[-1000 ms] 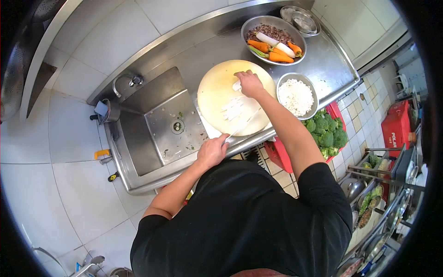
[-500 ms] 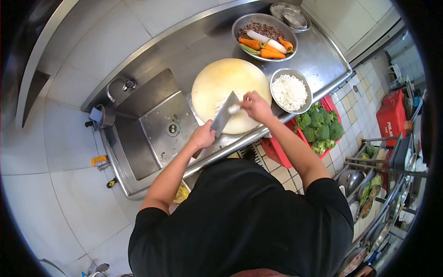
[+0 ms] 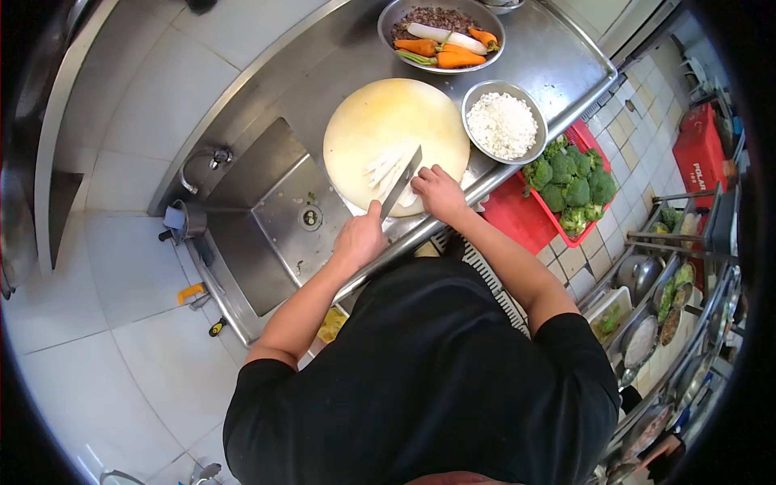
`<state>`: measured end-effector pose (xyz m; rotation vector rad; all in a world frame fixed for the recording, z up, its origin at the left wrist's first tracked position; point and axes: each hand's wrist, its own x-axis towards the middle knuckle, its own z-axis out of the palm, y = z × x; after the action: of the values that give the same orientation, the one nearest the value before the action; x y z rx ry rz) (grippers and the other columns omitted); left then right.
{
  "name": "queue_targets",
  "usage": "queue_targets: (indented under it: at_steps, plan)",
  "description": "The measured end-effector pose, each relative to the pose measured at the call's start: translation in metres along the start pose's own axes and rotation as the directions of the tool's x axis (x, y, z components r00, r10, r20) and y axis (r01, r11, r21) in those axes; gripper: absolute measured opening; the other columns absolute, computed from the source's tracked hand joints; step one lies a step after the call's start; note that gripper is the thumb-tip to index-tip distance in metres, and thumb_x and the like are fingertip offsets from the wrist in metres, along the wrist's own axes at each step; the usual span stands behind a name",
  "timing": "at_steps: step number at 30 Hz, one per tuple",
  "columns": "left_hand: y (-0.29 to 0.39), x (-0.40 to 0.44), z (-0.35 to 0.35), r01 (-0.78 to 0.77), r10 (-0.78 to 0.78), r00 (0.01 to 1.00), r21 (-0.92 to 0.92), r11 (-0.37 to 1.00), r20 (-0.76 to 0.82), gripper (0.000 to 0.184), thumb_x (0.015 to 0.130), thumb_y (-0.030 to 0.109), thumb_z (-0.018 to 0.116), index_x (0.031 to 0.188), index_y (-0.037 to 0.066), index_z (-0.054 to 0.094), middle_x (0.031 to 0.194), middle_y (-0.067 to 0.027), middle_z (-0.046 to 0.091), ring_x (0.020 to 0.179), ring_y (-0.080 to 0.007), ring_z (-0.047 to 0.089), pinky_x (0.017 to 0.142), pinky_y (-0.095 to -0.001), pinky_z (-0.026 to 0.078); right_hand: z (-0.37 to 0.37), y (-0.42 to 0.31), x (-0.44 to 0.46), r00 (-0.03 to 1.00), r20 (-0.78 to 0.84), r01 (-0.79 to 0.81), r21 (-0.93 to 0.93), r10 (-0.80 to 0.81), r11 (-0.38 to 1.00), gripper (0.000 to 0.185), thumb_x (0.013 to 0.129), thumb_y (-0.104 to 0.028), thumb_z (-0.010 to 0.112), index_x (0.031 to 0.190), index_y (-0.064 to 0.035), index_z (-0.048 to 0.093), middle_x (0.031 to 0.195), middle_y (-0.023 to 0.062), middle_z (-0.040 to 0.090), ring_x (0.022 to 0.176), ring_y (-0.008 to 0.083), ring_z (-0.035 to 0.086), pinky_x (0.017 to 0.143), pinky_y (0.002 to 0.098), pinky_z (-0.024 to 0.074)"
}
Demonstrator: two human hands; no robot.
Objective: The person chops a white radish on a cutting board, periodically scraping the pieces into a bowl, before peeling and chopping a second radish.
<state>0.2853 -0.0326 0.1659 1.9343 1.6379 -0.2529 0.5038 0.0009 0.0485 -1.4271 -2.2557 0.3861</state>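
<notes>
My left hand point(image 3: 360, 240) is closed round the handle of a cleaver point(image 3: 402, 183), its blade edge down on a round, yellowish cutting board point(image 3: 386, 111). My right hand point(image 3: 439, 194) rests just right of the blade, fingers bent over a white food piece point(image 3: 408, 197) that they partly hide; its kind is unclear. Thin white strips point(image 3: 381, 166) lie on the board left of the cleaver. Beyond my right hand, a metal bowl point(image 3: 541, 139) holds chopped white pieces point(image 3: 502, 125).
A larger metal bowl point(image 3: 386, 50) with carrots and a white root stands at the back. Left of the board is a steel sink point(image 3: 271, 242) with a tap point(image 3: 212, 158). Below the counter's right edge, a red crate point(image 3: 517, 212) holds broccoli point(image 3: 575, 190). Shelves with food trays stand far right.
My right hand has come down from above the board to the white piece beside the blade. The cleaver has turned from showing its broad side to edge-down. The whole view has shifted slightly.
</notes>
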Motion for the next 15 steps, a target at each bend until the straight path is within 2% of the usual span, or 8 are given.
queue_targets:
  at_steps: [2, 5, 8, 11, 12, 15]
  plan:
    - [-0.004, -0.004, 0.006, -0.023, 0.022, 1.000, 0.038, 0.999, 0.017, 0.034, 0.089, 0.008, 0.059, 0.120, 0.000, 0.048, 0.094, -0.0344, 0.072, 0.093, -0.0517, 0.071, 0.083, -0.0612, 0.054, 0.006, 0.002, -0.002, 0.999, -0.014, -0.034, 0.041, 0.035, 0.999, 0.008, 0.090, -0.013, 0.065, 0.096, -0.0103, 0.069, 0.101, 0.0060, 0.063, 0.100, 0.0292, 0.061, 0.088, 0.0412, 0.0556]
    - [-0.003, 0.016, 0.030, 0.011, -0.010, 1.000, -0.025, 1.000, 0.018, 0.033, 0.088, 0.008, 0.060, 0.119, 0.000, 0.048, 0.092, -0.0351, 0.071, 0.091, -0.0520, 0.071, 0.081, -0.0620, 0.054, 0.009, 0.004, -0.007, 0.998, -0.033, -0.042, 0.066, 0.045, 0.997, 0.009, 0.089, -0.012, 0.065, 0.096, -0.0095, 0.069, 0.101, 0.0068, 0.063, 0.102, 0.0292, 0.061, 0.086, 0.0415, 0.0563]
    - [0.005, 0.026, 0.013, -0.056, 0.056, 0.998, 0.017, 0.998, -0.007, 0.033, 0.089, 0.007, 0.059, 0.119, 0.000, 0.048, 0.090, -0.0361, 0.070, 0.090, -0.0529, 0.070, 0.080, -0.0629, 0.053, 0.007, 0.006, -0.008, 0.999, -0.004, -0.045, 0.062, 0.046, 0.997, 0.010, 0.090, -0.011, 0.064, 0.097, -0.0070, 0.069, 0.100, 0.0084, 0.062, 0.103, 0.0296, 0.062, 0.086, 0.0421, 0.0567]
    - [0.016, -0.005, -0.010, -0.047, 0.046, 0.998, 0.022, 0.999, 0.039, 0.032, 0.090, 0.007, 0.058, 0.119, -0.001, 0.048, 0.089, -0.0373, 0.069, 0.090, -0.0540, 0.070, 0.080, -0.0628, 0.053, 0.008, 0.006, -0.010, 0.995, -0.056, -0.079, 0.139, 0.087, 0.987, 0.010, 0.091, -0.012, 0.063, 0.097, -0.0060, 0.068, 0.100, 0.0091, 0.062, 0.103, 0.0297, 0.062, 0.087, 0.0431, 0.0572]
    - [0.007, -0.002, 0.008, 0.001, -0.004, 0.998, 0.043, 0.999, 0.067, 0.031, 0.091, 0.008, 0.059, 0.118, -0.001, 0.048, 0.088, -0.0368, 0.069, 0.088, -0.0550, 0.069, 0.080, -0.0636, 0.053, 0.008, 0.007, -0.011, 0.994, -0.050, -0.089, 0.145, 0.097, 0.985, 0.010, 0.091, -0.012, 0.063, 0.097, -0.0059, 0.067, 0.101, 0.0091, 0.062, 0.104, 0.0295, 0.062, 0.086, 0.0433, 0.0573]
    - [0.013, 0.013, 0.026, -0.010, 0.010, 1.000, -0.009, 1.000, -0.001, 0.028, 0.101, 0.015, 0.057, 0.122, 0.000, 0.045, 0.085, -0.0380, 0.067, 0.086, -0.0569, 0.067, 0.080, -0.0653, 0.050, 0.009, 0.008, -0.010, 0.993, -0.032, -0.106, 0.159, 0.113, 0.982, 0.010, 0.092, -0.012, 0.062, 0.097, -0.0057, 0.067, 0.101, 0.0089, 0.062, 0.104, 0.0290, 0.063, 0.086, 0.0435, 0.0576]
